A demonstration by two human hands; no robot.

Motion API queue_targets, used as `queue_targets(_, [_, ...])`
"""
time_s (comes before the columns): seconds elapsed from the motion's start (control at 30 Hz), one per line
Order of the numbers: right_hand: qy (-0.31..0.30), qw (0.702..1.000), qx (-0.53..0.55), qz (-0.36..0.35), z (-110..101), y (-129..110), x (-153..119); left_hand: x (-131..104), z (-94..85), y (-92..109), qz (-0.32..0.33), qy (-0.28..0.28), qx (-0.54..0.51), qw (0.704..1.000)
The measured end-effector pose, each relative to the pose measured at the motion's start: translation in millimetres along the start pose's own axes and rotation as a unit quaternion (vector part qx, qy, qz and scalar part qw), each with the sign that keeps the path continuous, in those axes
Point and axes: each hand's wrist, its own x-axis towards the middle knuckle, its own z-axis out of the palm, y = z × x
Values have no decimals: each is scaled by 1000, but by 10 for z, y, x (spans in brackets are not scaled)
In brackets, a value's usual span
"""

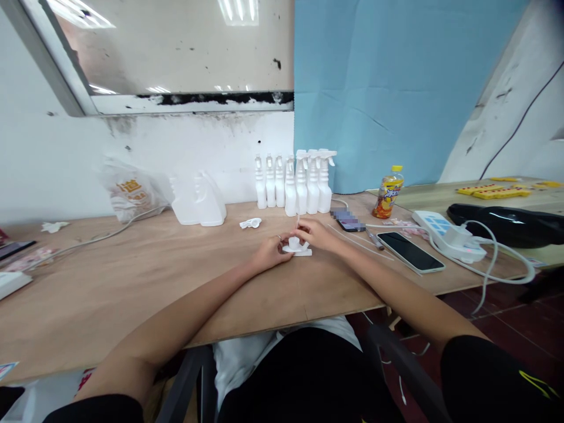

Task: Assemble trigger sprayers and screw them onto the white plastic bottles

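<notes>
A white trigger spray head (300, 251) lies on the table between my hands. My left hand (268, 254) is closed on it from the left, with a ring on one finger. My right hand (314, 233) is closed at its upper part, the fingers pinching close to a thin pale tube (298, 218) that sticks up there. What exactly the right fingertips grip is too small to make out fully. Further back on the left lies another white trigger spray head (250, 223). Thin white tubes (361, 241) lie to the right of my right forearm.
White spray bottles (302, 191) stand in a group by the wall. Two white bottles without spray heads (198, 202) are left of them, beside a plastic bag (132, 194). To the right are a drink bottle (388, 194), a phone (410, 251) and a power strip (453, 238) with cables.
</notes>
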Motion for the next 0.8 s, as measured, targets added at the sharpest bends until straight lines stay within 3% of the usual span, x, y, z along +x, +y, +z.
queue_targets(0.3, [-7, 993, -111, -41, 81, -42, 19, 16, -8, 20, -23, -12, -32, 999])
queue_targets(0.47, [27, 999, -18, -17, 117, 85, -29, 38, 0, -28, -44, 9, -79, 996])
queue_targets(0.63, [58, 994, 87, 43, 81, 164, 16, 84, -14, -150, -63, 77, -195, 976])
queue_targets(0.73, [85, 980, 161, 82, 40, 152, 47, 135, -195, -223, -34, 79, -85, 993])
queue_targets(0.8, [121, 969, 194, 90, -3, 138, 52, 195, -449, -306, -17, 138, 30, 990])
